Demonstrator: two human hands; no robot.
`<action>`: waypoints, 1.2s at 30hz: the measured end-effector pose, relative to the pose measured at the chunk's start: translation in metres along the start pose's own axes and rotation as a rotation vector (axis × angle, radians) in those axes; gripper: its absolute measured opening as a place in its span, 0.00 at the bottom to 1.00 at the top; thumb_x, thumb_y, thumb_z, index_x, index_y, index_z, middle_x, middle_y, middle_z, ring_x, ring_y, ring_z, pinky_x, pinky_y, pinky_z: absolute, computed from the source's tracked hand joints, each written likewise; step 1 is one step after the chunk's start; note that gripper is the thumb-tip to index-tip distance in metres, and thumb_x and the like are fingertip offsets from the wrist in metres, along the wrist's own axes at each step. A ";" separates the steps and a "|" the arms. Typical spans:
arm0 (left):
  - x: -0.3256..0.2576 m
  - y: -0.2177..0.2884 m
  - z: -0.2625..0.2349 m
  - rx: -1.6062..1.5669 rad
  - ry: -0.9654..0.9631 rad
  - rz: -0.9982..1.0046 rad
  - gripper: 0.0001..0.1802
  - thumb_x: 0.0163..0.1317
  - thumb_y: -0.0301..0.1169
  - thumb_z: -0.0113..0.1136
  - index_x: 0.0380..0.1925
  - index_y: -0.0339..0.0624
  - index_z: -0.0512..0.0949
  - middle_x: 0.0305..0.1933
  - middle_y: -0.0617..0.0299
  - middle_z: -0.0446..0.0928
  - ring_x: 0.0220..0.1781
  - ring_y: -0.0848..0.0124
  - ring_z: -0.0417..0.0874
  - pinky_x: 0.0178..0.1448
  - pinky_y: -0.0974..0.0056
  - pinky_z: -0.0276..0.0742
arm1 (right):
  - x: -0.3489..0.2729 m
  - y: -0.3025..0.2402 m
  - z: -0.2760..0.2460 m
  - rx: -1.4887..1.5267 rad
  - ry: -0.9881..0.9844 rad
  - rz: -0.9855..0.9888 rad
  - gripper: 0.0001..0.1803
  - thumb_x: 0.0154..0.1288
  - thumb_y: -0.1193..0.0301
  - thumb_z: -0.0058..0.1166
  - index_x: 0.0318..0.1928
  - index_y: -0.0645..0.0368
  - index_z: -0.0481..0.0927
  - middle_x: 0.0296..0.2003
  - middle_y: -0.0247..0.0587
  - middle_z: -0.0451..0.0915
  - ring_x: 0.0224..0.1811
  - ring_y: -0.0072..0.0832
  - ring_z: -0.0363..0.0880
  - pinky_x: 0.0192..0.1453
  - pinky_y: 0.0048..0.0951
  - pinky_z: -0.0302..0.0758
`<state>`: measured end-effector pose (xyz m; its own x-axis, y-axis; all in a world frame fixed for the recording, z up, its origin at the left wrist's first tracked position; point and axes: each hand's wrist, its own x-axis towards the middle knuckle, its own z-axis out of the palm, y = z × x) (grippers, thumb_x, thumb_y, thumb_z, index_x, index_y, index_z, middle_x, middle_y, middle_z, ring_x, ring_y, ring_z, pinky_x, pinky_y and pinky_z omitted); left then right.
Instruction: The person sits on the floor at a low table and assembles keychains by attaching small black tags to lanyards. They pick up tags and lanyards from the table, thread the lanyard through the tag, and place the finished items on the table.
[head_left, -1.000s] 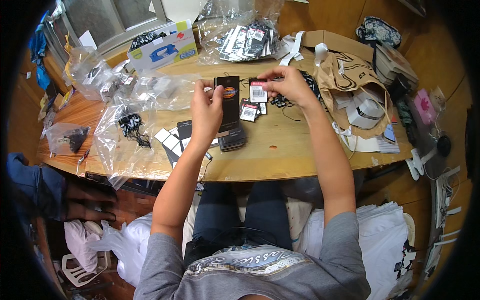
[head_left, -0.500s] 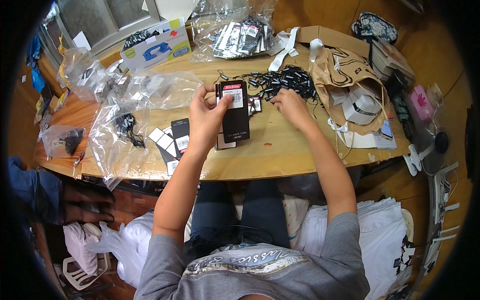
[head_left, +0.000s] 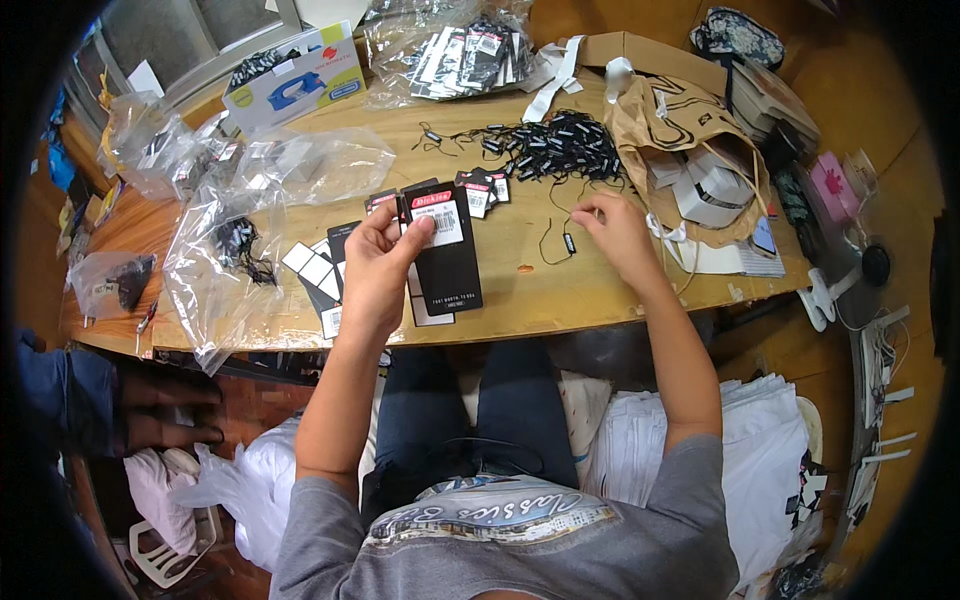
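Single head view, looking steeply down, close over wooden table (head_left: 520,290).

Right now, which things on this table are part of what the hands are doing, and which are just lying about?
In use:
left hand holding black tag card
right hand at a black string loop
pile of black string fasteners

Lying about:
brown paper bag
blue-and-white box
clear plastic bags

A wooden bench (head_left: 520,290) with a pale, worn top fills the middle of the view. At eleven o'clock a window (head_left: 190,30) with a light frame lets in daylight. Toward two o'clock the wall (head_left: 640,15) is warm brown wood. Under the bench, at eight o'clock, reddish floor tiles (head_left: 250,400) show, and a white plastic chair (head_left: 165,560) stands at seven o'clock.
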<state>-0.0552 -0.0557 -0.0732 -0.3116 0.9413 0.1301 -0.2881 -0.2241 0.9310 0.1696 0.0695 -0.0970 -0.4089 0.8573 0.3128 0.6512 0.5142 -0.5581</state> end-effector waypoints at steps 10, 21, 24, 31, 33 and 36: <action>-0.019 -0.021 0.006 -0.038 -0.055 -0.080 0.12 0.59 0.26 0.45 0.42 0.34 0.62 0.37 0.52 0.75 0.38 0.71 0.76 0.43 0.71 0.73 | 0.024 -0.001 0.045 -0.255 -0.196 0.048 0.08 0.44 0.70 0.56 0.24 0.63 0.77 0.21 0.44 0.76 0.24 0.35 0.75 0.30 0.30 0.70; -0.018 -0.029 0.019 -0.073 -0.063 -0.002 0.15 0.60 0.25 0.40 0.47 0.35 0.56 0.39 0.45 0.73 0.39 0.61 0.77 0.44 0.61 0.74 | 0.020 -0.016 0.049 -0.120 -0.123 0.156 0.10 0.43 0.68 0.57 0.24 0.62 0.77 0.22 0.45 0.76 0.29 0.35 0.75 0.34 0.32 0.70; -0.018 -0.030 0.018 -0.075 -0.062 -0.010 0.16 0.60 0.25 0.41 0.47 0.34 0.56 0.38 0.46 0.73 0.38 0.62 0.78 0.43 0.62 0.75 | 0.024 -0.016 0.063 -0.171 -0.112 0.060 0.10 0.43 0.68 0.57 0.22 0.63 0.76 0.23 0.47 0.75 0.30 0.37 0.75 0.35 0.33 0.70; -0.015 -0.030 0.015 0.124 0.113 0.095 0.10 0.54 0.21 0.50 0.38 0.33 0.69 0.33 0.60 0.74 0.33 0.78 0.74 0.39 0.72 0.72 | 0.012 -0.023 0.052 0.741 -0.122 0.070 0.05 0.44 0.77 0.56 0.23 0.65 0.74 0.22 0.37 0.75 0.25 0.20 0.74 0.30 0.20 0.71; -0.015 -0.035 0.015 0.196 0.132 0.139 0.10 0.53 0.21 0.52 0.37 0.33 0.70 0.32 0.61 0.75 0.33 0.79 0.74 0.38 0.74 0.71 | -0.001 -0.049 0.039 1.114 -0.078 0.067 0.04 0.45 0.80 0.55 0.24 0.65 0.75 0.22 0.32 0.75 0.24 0.14 0.72 0.29 0.15 0.69; -0.014 -0.035 0.023 0.301 0.155 0.221 0.10 0.50 0.21 0.57 0.34 0.32 0.72 0.31 0.62 0.76 0.32 0.81 0.73 0.37 0.76 0.70 | -0.015 -0.069 0.029 1.046 -0.049 0.076 0.04 0.48 0.81 0.54 0.28 0.67 0.74 0.24 0.33 0.75 0.27 0.16 0.73 0.33 0.15 0.71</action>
<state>-0.0202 -0.0555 -0.1003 -0.4759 0.8243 0.3067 0.0722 -0.3109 0.9477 0.1125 0.0206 -0.0853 -0.4305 0.8726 0.2308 -0.1913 0.1617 -0.9681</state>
